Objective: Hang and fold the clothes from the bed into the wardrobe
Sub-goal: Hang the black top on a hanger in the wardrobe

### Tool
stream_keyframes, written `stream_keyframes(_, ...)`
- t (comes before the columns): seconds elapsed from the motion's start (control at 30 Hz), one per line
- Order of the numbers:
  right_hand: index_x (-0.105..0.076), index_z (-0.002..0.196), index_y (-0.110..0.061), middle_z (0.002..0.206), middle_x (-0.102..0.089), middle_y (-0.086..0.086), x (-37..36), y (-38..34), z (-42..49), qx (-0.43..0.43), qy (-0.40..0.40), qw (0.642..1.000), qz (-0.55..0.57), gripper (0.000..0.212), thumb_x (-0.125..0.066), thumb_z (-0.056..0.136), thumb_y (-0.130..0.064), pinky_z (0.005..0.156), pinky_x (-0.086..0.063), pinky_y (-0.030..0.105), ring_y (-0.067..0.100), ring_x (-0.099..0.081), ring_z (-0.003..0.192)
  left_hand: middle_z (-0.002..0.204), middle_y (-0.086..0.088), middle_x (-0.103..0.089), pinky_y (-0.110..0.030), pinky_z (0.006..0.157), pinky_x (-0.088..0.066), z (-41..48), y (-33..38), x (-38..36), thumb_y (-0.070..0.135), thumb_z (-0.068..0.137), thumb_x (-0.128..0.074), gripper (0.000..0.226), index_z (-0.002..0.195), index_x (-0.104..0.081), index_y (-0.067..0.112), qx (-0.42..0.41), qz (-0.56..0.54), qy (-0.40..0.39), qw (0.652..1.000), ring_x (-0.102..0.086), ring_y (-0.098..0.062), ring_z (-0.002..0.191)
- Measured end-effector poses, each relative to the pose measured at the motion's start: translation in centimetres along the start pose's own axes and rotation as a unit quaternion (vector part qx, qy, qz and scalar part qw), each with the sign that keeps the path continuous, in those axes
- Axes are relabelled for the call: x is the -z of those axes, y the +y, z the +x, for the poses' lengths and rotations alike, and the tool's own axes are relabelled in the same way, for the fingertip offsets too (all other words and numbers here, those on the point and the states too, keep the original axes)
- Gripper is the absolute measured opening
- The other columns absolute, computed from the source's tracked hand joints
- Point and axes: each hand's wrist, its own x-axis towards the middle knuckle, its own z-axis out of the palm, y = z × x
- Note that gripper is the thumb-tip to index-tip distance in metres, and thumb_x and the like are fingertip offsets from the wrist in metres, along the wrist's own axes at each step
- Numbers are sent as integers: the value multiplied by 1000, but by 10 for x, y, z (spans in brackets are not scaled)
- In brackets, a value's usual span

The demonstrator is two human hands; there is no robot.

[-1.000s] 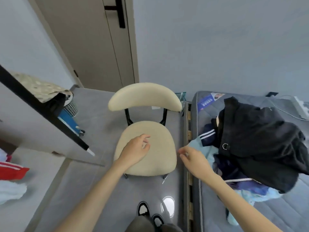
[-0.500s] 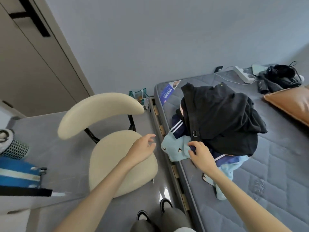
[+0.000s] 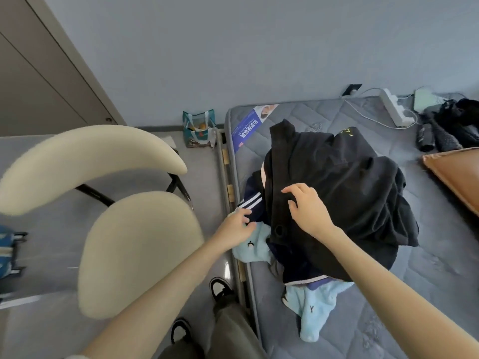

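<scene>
While the crumpled black fabric garment [image 3: 350,182] tops the pile [image 3: 255,251] on the grey quilted mattress [image 3: 388,294], my right hand [image 3: 308,211] rests on it, my left hand [image 3: 237,229] at the pile's edge, both loose-fingered, empty. Step in hand: pick-up. Next: grip 1 garment.

Left hand [image 3: 237,229] and right hand [image 3: 308,211] forward, fingers [image 3: 292,189] loosely spread.

The right hand [image 3: 308,212] rests with fingers spread on the black garment [image 3: 350,193] atop the pile on the mattress [image 3: 427,255]. The left hand [image 3: 234,228] touches the pile's edge, where the navy striped garment [image 3: 250,200] meets the light-blue garment [image 3: 255,248]. A cream chair [image 3: 134,250] stands beside the mattress.
</scene>
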Motion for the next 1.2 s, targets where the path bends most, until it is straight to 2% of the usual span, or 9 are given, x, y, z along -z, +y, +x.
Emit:
stream_keyframes(0.1, -53, 132, -20, 144, -43, 1, -2, 21, 53, 61, -53, 994, -69, 41, -48, 94, -5, 96, -45, 39, 25, -42, 123, 139, -2, -47, -21, 80, -45, 45, 7, -30, 36, 94, -54, 57, 146, -34, 21, 41, -43, -13, 998, -56, -15, 107)
stream_keyframes(0.27, -39, 142, -30, 157, -20, 1, -15, 47, 110, 156, -137, 952, -223, 62, -50, 89, -1, 96, -43, 37, 26, -29, 134, 147, 1, -39, -29, 96, -42, 103, 5, -75, 51, 83, -65, 85, 150, -22, 22, 100, -137, -33, 985, -43, -19, 131)
stream_keyframes(0.43, -34, 144, -34, 160, -12, 0, -31, 62, 127, 204, -142, 931, -268, 62, -51, 91, -6, 97, -42, 33, 26, -28, 132, 133, 3, -50, -25, 87, -45, 136, 4, -100, 51, 76, -74, 87, 143, -29, 19, 148, -237, 3, 960, -51, -16, 116)
stream_keyframes(0.57, -33, 145, -35, 160, -10, 0, -33, 68, 130, 213, -142, 928, -270, 64, -49, 91, -7, 96, -41, 33, 26, -29, 129, 102, 17, -49, -14, 68, -39, 137, 5, -106, 44, 75, -77, 73, 132, -37, 20, 122, -247, 60, 960, -53, -10, 102)
stream_keyframes(0.7, -26, 147, -40, 162, 0, 2, -29, 63, 127, 222, -159, 918, -289, 70, -53, 89, -10, 100, -38, 36, 30, -25, 133, 99, 28, -49, -4, 66, -36, 122, 17, -101, 37, 83, -72, 62, 133, -38, 27, 58, -210, 96, 971, -54, -2, 99)
stream_keyframes(0.83, -11, 149, -45, 162, 9, 3, -15, 50, 123, 238, -132, 910, -312, 84, -59, 88, -15, 107, -31, 42, 34, -14, 140, 128, 13, -56, -6, 81, -35, 102, 34, -85, 31, 89, -64, 60, 141, -34, 28, -7, -141, 111, 984, -53, -6, 115)
stream_keyframes(0.9, -15, 148, -45, 162, 9, 3, -5, 41, 121, 256, -105, 910, -309, 84, -61, 85, -14, 108, -29, 45, 35, -12, 141, 136, 7, -53, -13, 85, -35, 87, 43, -69, 31, 90, -62, 66, 147, -27, 28, -33, -85, 114, 989, -52, -9, 117)
stream_keyframes(1.07, -57, 119, -26, 159, -22, 3, 34, 7, 122, 328, -48, 894, -301, 52, -73, 70, -16, 111, -22, 58, 37, -23, 142, 120, 1, -65, -31, 91, -49, 46, 65, -9, 28, 92, -58, 57, 144, -35, 29, -97, 13, 120, 988, -63, -17, 103)
stream_keyframes(1.2, -64, 100, -18, 123, -66, -2, 63, -22, 112, 353, 49, 896, -264, 40, -79, 63, -18, 111, -27, 56, 31, -48, 130, 112, 10, -67, -26, 87, -48, 6, 82, 36, 21, 90, -61, 41, 128, -54, 32, -145, 2, 158, 977, -62, -10, 104)
